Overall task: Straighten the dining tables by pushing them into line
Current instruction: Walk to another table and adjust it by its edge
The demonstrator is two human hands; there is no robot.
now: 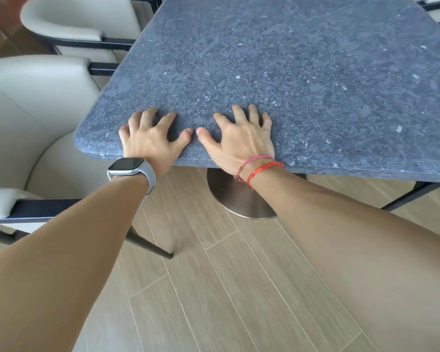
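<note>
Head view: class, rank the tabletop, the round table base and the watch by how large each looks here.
1. tabletop, by far the largest.
2. table base, partly hidden under the top.
3. watch, smallest, though it sits nearer the camera.

Head-worn camera looks forward and down, close above the table (302,72)
</note>
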